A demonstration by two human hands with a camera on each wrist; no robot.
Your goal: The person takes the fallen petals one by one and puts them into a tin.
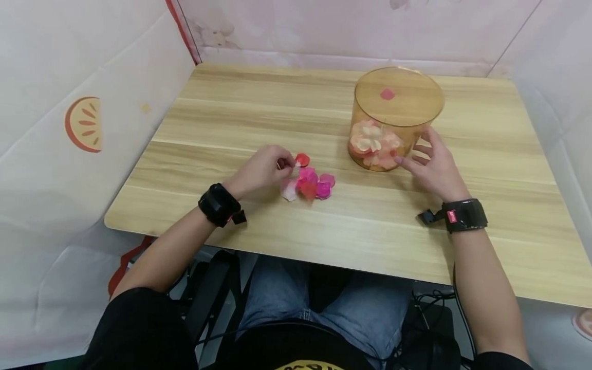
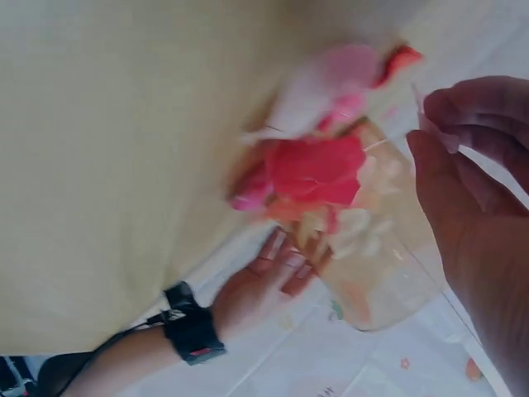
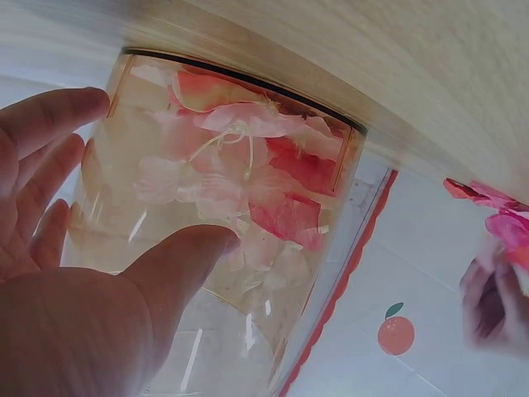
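Worktop [image 1: 231,103]: pale wood, screened by white walls.
Petals [image 1: 309,183]: featherlight, limp; pinch one edge.
Left hand [image 1: 261,169]: grip pinching a petal.
Right hand [image 1: 432,164]: fingers spread, steadying the jar [image 1: 393,118].

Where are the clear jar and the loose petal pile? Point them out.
clear jar [image 1: 418,131], head view, on its bare side wall.
loose petal pile [image 1: 309,184], head view, on the pile's middle petals.

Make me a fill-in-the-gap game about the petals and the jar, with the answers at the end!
1. The left hand pinches a red ____ beside the pile of petals.
2. The right hand touches the side of the see-through ____ with its thumb.
3. The jar stands on the wooden ____.
4. The jar holds pink and cream ____.

Missing words: petal; jar; table; petals
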